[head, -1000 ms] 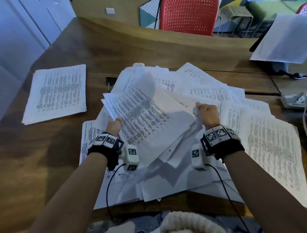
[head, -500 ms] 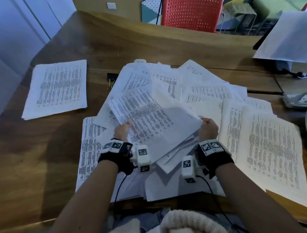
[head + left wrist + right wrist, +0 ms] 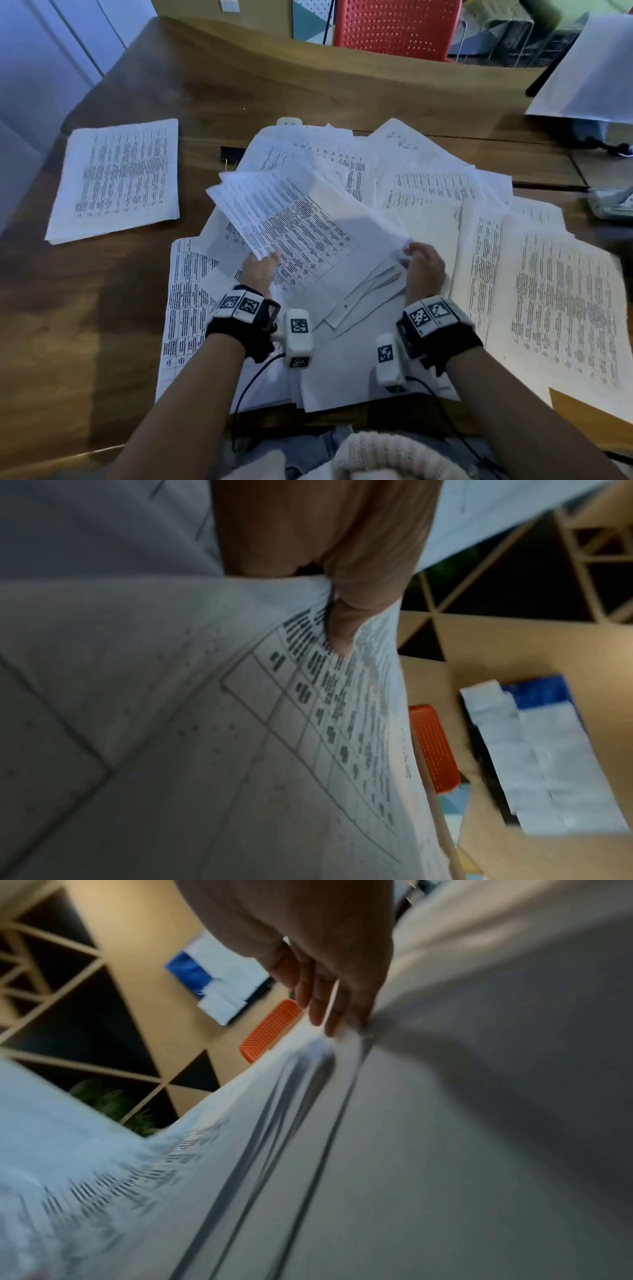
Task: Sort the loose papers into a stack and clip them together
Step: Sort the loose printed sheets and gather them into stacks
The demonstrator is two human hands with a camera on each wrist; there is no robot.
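Note:
A bundle of printed sheets [image 3: 308, 236] is held tilted above the paper pile in the middle of the wooden table [image 3: 85, 325]. My left hand [image 3: 262, 270] pinches its left edge, thumb on the printed top sheet [image 3: 308, 723]. My right hand [image 3: 423, 263] grips the right edge, fingers along the sheets [image 3: 411, 1150]. Loose printed papers [image 3: 428, 192] lie fanned out beneath and around the bundle. A black binder clip [image 3: 231, 154] peeks out at the pile's far left edge. A separate sheet stack [image 3: 120, 178] lies at the left.
More printed pages [image 3: 565, 308] spread to the right, reaching the table's near edge. A red chair [image 3: 394, 27] stands behind the table. A large white sheet [image 3: 596, 75] hangs over things at the far right. A white object [image 3: 289, 121] sits behind the pile.
Both hands drew nearer to me and closer together with the bundle. The sheets in the bundle have fanned out at their far left corner.

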